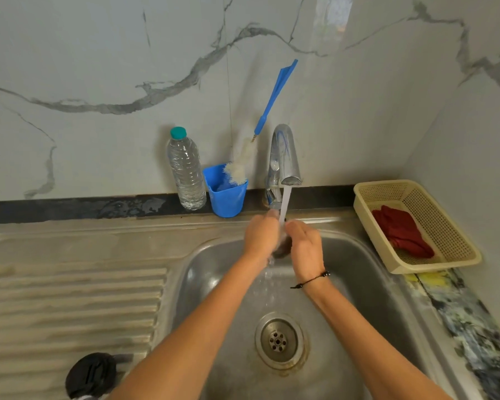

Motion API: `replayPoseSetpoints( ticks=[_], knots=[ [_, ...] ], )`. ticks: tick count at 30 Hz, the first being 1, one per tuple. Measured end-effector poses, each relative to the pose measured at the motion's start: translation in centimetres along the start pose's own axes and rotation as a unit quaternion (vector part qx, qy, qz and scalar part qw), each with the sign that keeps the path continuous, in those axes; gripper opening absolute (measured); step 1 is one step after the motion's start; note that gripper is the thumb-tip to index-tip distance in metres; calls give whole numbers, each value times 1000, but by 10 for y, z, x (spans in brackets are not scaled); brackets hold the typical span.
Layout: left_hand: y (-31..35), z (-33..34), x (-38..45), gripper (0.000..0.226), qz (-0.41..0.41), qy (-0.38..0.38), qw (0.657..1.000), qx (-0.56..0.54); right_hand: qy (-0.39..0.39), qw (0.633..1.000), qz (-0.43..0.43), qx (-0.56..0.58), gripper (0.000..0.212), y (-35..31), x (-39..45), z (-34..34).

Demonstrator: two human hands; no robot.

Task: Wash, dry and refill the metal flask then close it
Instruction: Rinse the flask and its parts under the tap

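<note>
Washing is the stage we judge the task to be in. Both our hands meet under the water from the tap (285, 157). The left hand (261, 235) and the right hand (305, 245) curl around a small dark thing (283, 248); it is mostly hidden, so we cannot tell if it is the flask. The black lid (91, 375) lies on the draining board at 7 o'clock. Drying with the red cloth (401, 230) at 3 o'clock, refilling, perhaps from the water bottle (186, 171) at 11 o'clock, and closing are not yet done. We can read no writing or brand anywhere.
</note>
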State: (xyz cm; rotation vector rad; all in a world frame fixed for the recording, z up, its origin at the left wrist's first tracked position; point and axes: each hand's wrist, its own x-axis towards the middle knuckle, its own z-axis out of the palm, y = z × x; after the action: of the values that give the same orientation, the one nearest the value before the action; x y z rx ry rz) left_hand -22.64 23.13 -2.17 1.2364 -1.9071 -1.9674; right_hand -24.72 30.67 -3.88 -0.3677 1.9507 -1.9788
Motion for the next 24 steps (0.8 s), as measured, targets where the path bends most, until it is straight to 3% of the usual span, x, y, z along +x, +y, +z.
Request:
replayPoseSetpoints(
  ticks=[3,5,7,10,13,15,16,18,20,21,22,24],
  knots=[
    [-21,10,-3,29,220,115,967,59,41,992,91,77,37,-6,6,6],
    [-42,13,-5,24,369,156,908,118,33,978,145,147,31,-11,10,7],
    [-55,14,-2,30,442,163,866,165,11,970,161,183,26,-13,8,8],
    [-39,11,-3,25,363,139,917,91,14,975,134,179,28,-9,4,8],
    [-11,9,-7,30,131,83,987,-50,-1,989,72,132,29,-14,3,2],
    [3,-1,-11,31,-60,-21,985,-158,-26,997,14,69,27,-18,2,-2],
    [6,-7,-13,33,-117,-69,973,-184,-33,999,-13,33,27,-17,2,-4],
    [8,-14,-13,37,-148,-112,960,-210,-54,998,-40,-2,26,-15,0,-7],
    [4,-12,-7,36,-65,-72,987,-125,-65,998,-9,-13,34,-10,1,-9],
    [1,-10,-4,35,31,-20,999,-10,-66,997,28,-16,41,-10,2,-10],
    [-5,-9,1,34,150,38,980,125,-70,995,66,-8,46,-9,5,-10],
    [-23,-7,9,37,382,120,862,311,-73,988,130,46,47,-11,10,-10]
  ],
)
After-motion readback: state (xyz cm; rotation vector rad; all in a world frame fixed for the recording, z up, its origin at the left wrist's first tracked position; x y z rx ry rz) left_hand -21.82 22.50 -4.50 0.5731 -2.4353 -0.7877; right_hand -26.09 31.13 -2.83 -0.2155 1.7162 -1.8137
